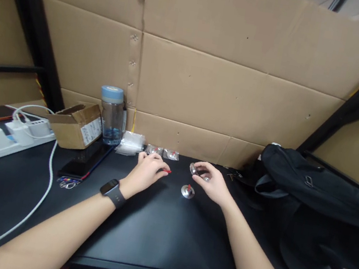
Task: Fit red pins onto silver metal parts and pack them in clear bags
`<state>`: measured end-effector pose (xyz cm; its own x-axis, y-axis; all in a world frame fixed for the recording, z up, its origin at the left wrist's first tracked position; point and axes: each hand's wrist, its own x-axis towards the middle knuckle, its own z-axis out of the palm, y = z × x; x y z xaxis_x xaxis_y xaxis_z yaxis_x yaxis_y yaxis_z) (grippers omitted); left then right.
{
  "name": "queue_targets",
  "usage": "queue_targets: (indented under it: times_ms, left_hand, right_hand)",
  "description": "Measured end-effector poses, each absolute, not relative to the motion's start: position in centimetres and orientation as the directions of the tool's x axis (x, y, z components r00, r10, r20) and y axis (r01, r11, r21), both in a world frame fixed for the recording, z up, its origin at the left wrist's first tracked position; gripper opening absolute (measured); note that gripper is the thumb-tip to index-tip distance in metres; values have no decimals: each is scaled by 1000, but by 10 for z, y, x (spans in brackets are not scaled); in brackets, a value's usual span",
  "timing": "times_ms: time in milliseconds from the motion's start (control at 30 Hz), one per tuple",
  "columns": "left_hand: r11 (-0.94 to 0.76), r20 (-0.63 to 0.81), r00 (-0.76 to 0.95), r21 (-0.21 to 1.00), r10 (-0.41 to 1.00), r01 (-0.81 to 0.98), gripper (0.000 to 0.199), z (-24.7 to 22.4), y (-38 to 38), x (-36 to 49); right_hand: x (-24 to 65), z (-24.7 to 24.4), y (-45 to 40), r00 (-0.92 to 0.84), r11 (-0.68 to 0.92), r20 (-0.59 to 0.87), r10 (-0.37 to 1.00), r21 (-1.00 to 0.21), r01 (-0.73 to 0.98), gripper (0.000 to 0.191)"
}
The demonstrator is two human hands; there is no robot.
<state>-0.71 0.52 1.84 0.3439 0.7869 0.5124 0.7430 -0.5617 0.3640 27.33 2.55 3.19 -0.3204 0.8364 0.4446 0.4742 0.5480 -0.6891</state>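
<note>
My left hand, with a dark watch on its wrist, is closed in a pinch on a small red piece that sticks out past the fingertips. My right hand has its fingers curled round a shiny round metal disc. Something else shiny shows under those fingers, too covered to name. Between the hands, nearer to me, a silvery metal disc with a red upright piece at its centre lies on the black table. Behind my left hand lie two similar discs in clear bags, a left one and a right one.
A stack of clear plastic bags lies beside a blue-lidded bottle. An opened cardboard box, a phone and a power strip with cables occupy the left. A black backpack lies right; a cardboard wall stands behind.
</note>
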Motion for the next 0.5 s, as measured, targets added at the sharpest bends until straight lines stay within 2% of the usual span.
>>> queue_targets:
  times_ms: [200, 500]
  left_hand:
    - [-504, 539, 230, 442, 810, 742, 18, 28, -7, 4]
    - [-514, 610, 193, 409, 768, 754, 15, 30, -20, 18]
  right_hand:
    - [222, 27, -3, -334, 597, 520, 786, -780, 189, 28]
    - [212, 21, -8, -327, 509, 467, 822, -859, 52, 30]
